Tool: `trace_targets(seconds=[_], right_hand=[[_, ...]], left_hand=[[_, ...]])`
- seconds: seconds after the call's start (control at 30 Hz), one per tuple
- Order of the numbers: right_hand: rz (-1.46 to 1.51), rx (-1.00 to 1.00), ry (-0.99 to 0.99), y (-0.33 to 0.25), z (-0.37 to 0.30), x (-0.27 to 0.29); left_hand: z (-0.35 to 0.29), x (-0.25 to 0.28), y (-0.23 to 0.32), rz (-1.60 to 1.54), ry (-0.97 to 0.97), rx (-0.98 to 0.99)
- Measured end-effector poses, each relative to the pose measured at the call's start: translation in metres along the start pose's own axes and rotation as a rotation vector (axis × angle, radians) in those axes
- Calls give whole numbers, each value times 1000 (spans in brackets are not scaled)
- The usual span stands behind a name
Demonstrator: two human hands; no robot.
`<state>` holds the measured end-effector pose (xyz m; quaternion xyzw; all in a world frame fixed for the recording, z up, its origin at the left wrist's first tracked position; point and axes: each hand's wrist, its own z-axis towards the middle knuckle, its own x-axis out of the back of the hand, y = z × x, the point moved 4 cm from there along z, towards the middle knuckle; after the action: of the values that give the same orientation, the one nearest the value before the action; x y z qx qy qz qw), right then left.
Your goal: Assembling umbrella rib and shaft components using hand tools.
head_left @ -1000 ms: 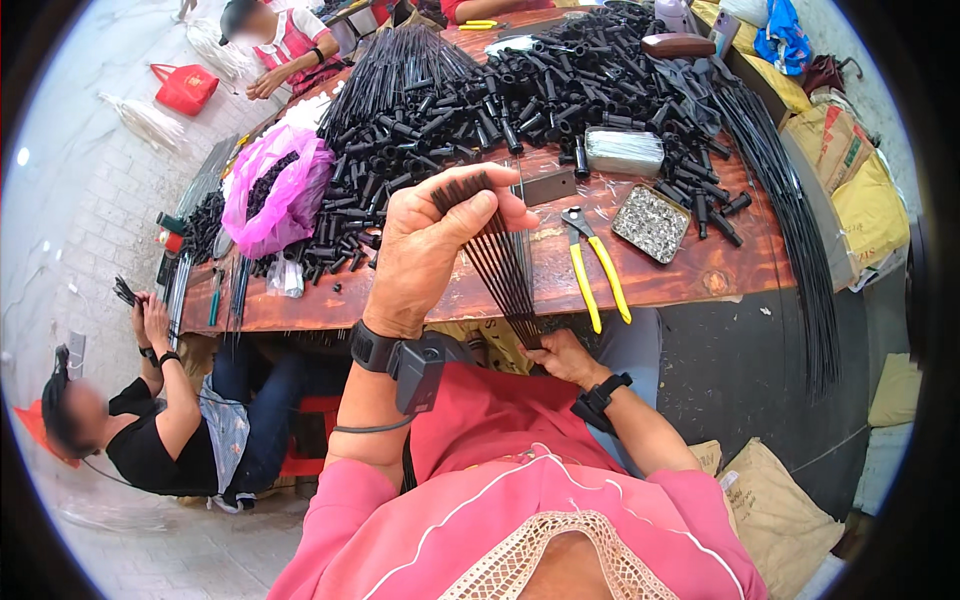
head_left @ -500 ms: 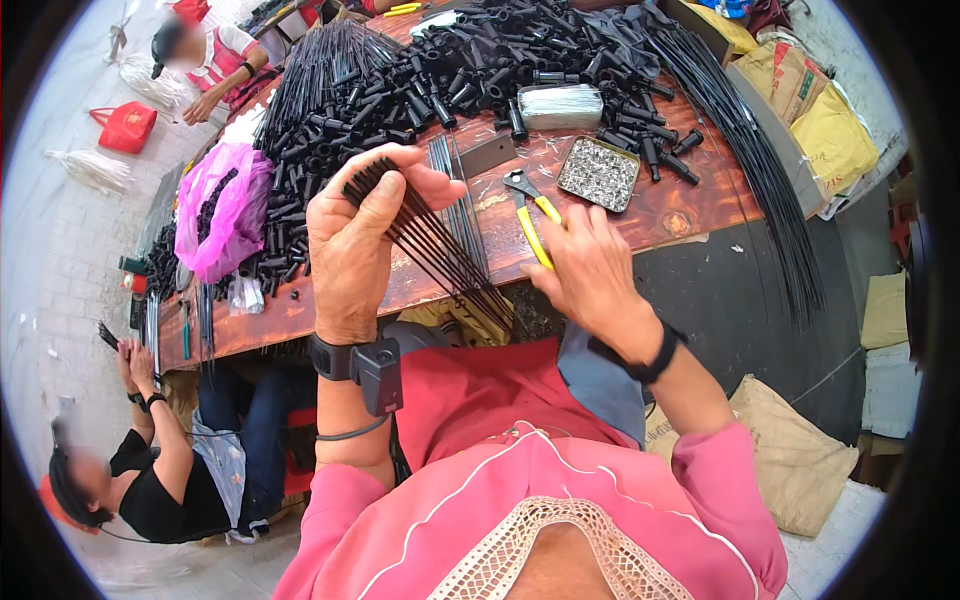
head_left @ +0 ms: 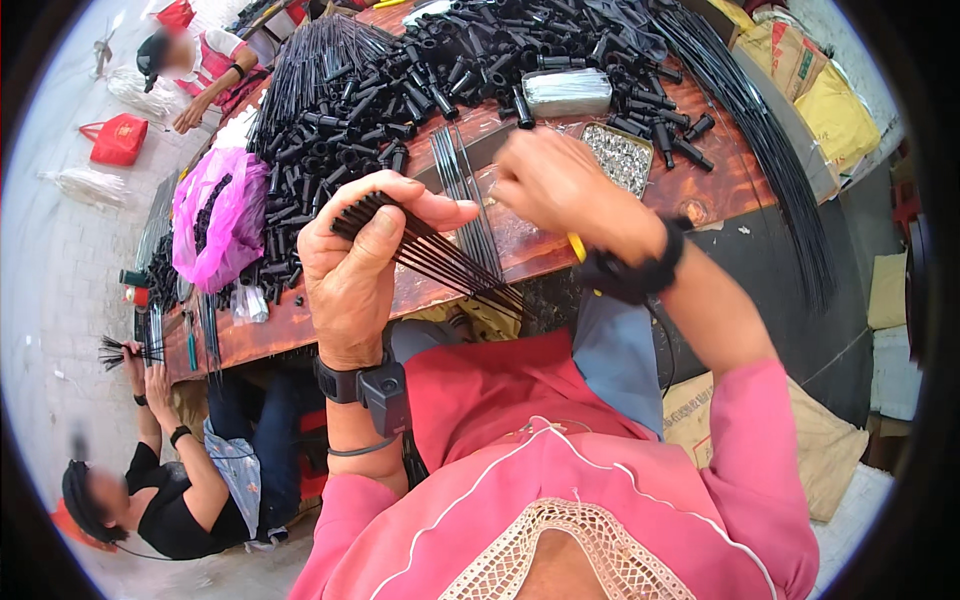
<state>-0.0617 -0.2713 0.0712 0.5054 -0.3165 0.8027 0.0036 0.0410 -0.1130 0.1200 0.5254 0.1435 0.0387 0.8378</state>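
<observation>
My left hand (head_left: pixel 355 265) is closed round a fanned bundle of thin black rods (head_left: pixel 455 262). Their thicker black ends show between thumb and fingers, and the shafts slant down toward the table's near edge. My right hand (head_left: pixel 550 180) hovers over the table, just left of a tray of small silver metal pieces (head_left: pixel 618 155). Its fingers are curled and blurred; what they hold, if anything, is hidden. A yellow plier handle (head_left: pixel 577 247) pokes out beside my right wrist. The remainder of the pliers is covered, and I cannot tell whether the hand grips them.
Black tubular parts (head_left: pixel 350 140) heap across the wooden table (head_left: pixel 715 190). A clear box of pale strips (head_left: pixel 567 92), loose grey rods (head_left: pixel 468 200) and a pink plastic bag (head_left: pixel 215 225) lie there. Long black rods (head_left: pixel 770 170) overhang the right edge. Two people work at left.
My right hand has moved up and left from beside the pliers, its fingers now curled. The plier handle shows farther right. My left hand still holds the rods, slightly lower.
</observation>
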Motion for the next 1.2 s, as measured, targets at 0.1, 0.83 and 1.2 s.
trace_targets(seconds=[0.1,0.83,1.2], right_hand=[[94,-47,-154,1,52,-24],[882,-373,-182,42,67,-52],[614,-277,-259,27,91,-64]], left_hand=[[-5,0,3,-32,-2,-30],[0,7,1,1,20,-37],[5,5,1,81,45,8]])
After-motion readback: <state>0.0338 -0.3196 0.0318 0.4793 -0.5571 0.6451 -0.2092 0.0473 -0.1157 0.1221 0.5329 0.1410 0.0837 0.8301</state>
